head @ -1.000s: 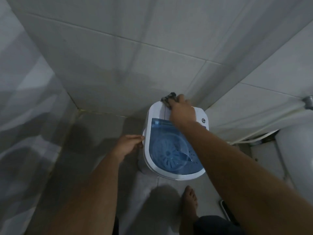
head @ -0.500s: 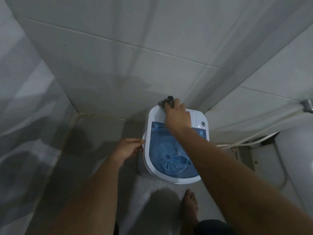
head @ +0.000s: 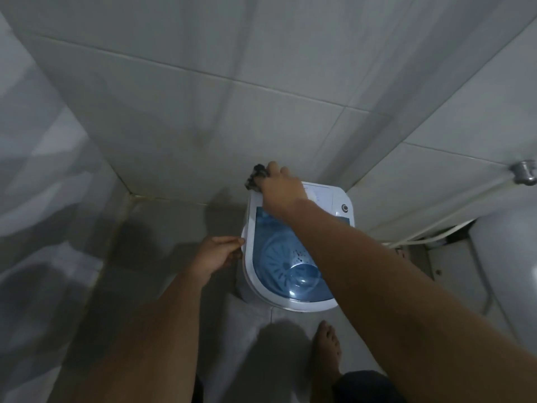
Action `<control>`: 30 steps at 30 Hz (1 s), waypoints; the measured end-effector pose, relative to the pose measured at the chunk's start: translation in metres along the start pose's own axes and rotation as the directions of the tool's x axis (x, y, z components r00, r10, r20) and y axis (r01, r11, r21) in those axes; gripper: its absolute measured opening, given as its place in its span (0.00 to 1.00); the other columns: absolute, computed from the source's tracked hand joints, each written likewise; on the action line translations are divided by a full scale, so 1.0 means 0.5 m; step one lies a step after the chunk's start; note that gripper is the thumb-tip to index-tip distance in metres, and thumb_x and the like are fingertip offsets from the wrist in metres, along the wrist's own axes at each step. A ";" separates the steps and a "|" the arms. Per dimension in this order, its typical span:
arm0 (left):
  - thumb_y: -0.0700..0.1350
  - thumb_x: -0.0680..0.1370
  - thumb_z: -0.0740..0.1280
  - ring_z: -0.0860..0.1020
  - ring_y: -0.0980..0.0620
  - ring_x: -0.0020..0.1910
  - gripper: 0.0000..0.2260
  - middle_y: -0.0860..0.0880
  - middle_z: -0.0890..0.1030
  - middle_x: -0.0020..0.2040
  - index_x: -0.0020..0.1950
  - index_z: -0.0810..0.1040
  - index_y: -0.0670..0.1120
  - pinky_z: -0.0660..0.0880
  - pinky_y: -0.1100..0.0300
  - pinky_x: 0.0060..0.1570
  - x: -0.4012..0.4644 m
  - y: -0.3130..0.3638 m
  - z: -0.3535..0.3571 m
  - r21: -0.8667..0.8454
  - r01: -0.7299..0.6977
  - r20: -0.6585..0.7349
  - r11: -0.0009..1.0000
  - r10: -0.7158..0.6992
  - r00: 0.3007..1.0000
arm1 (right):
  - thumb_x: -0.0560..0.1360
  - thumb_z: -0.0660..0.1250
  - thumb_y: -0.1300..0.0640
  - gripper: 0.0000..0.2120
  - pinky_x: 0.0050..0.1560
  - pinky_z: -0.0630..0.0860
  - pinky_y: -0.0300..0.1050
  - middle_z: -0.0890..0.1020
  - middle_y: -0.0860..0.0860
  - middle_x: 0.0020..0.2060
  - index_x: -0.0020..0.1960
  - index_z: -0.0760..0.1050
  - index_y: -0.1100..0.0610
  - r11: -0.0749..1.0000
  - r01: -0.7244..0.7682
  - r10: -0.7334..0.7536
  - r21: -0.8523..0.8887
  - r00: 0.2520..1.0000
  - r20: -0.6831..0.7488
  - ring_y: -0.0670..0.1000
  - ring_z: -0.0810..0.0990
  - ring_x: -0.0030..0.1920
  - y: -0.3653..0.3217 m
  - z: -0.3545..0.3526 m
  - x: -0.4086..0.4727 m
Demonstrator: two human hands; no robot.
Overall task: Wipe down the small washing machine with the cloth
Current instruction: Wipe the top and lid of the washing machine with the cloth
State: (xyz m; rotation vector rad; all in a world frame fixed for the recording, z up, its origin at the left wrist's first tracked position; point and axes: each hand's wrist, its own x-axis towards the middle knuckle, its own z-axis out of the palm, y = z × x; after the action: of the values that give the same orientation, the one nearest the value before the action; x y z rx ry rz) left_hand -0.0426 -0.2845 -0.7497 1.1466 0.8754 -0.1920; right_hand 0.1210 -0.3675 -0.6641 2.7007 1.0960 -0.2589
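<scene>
A small white washing machine (head: 343,199) with a see-through blue lid (head: 279,266) stands on the tiled floor against the wall. My right hand (head: 280,186) presses a dark crumpled cloth (head: 257,175) onto the machine's far left corner; only part of the cloth shows past my fingers. My left hand (head: 216,254) grips the machine's left rim near the middle, fingers curled on the edge.
Tiled walls close in behind and to the left. A white hose (head: 436,232) runs along the right wall from a metal fitting (head: 524,171). A large white rounded fixture (head: 508,271) stands at the right. A bare foot (head: 327,349) stands just in front of the machine.
My right hand has slid the cloth leftward along the machine's back edge to its far left corner. My left hand has stayed on the left rim.
</scene>
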 end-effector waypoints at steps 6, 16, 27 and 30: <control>0.38 0.77 0.70 0.80 0.60 0.25 0.10 0.42 0.82 0.41 0.57 0.81 0.35 0.77 0.70 0.29 0.000 0.004 0.006 0.002 0.008 0.002 1.000 -0.008 1.000 | 0.75 0.65 0.56 0.25 0.54 0.77 0.58 0.68 0.58 0.66 0.71 0.71 0.50 0.976 0.202 -0.193 0.076 0.975 -0.114 0.62 0.71 0.61 -0.031 0.064 -0.111; 0.38 0.76 0.71 0.80 0.59 0.26 0.08 0.41 0.83 0.40 0.54 0.83 0.37 0.78 0.69 0.32 0.001 0.001 0.002 0.026 -0.008 -0.018 1.000 0.008 1.000 | 0.76 0.64 0.58 0.23 0.57 0.77 0.57 0.70 0.57 0.65 0.71 0.73 0.49 0.979 -0.054 0.080 0.199 0.989 -0.125 0.61 0.72 0.61 0.090 -0.005 -0.008; 0.35 0.76 0.70 0.81 0.45 0.39 0.09 0.41 0.85 0.39 0.55 0.82 0.33 0.80 0.54 0.51 0.021 -0.007 0.000 -0.010 0.022 0.014 1.000 -0.022 1.000 | 0.73 0.64 0.59 0.27 0.55 0.75 0.59 0.70 0.59 0.67 0.72 0.70 0.53 0.973 0.229 -0.232 -0.034 0.967 -0.105 0.63 0.72 0.60 -0.005 0.079 -0.185; 0.35 0.75 0.70 0.82 0.44 0.39 0.09 0.41 0.85 0.40 0.54 0.84 0.36 0.81 0.58 0.41 0.017 -0.006 -0.003 0.012 0.013 0.004 1.000 -0.013 1.000 | 0.75 0.57 0.54 0.25 0.52 0.77 0.58 0.73 0.58 0.66 0.71 0.73 0.50 0.861 0.506 -0.504 0.056 0.863 -0.044 0.61 0.74 0.58 0.004 0.099 -0.288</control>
State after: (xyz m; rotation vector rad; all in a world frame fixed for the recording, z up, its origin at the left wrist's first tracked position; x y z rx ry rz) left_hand -0.0394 -0.2820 -0.7581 1.1511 0.8799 -0.2104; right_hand 0.0164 -0.4776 -0.6767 2.4194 1.8261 -0.3435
